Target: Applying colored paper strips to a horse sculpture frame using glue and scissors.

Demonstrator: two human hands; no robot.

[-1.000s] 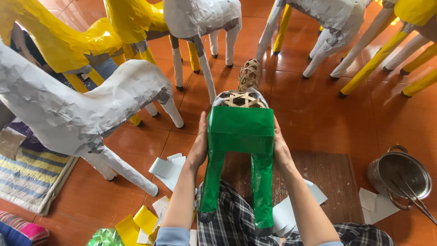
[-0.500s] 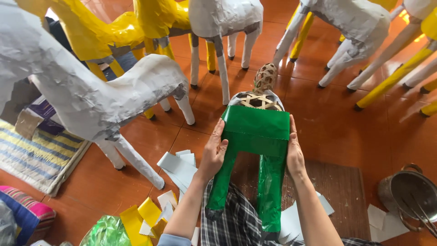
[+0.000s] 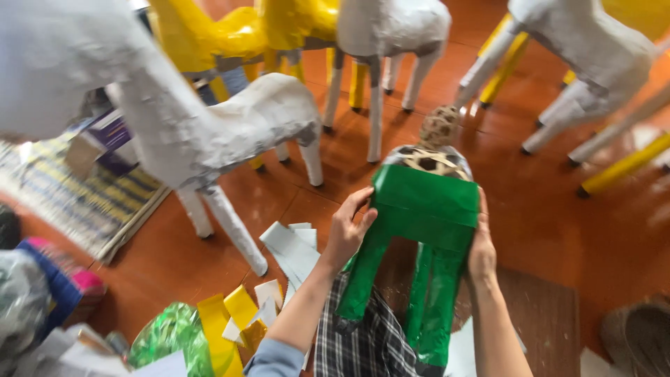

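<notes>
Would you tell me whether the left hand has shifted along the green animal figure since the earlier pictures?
Yes. The left hand has moved forward to the upper edge of the green figure.

The scene is brightly and evenly lit by soft daylight. Pale glare is reflected off the glossy floor (image 3: 537,202). Shadows are faint. The white figure (image 3: 174,119) at left and the frame edges are smeared by motion blur.
</notes>
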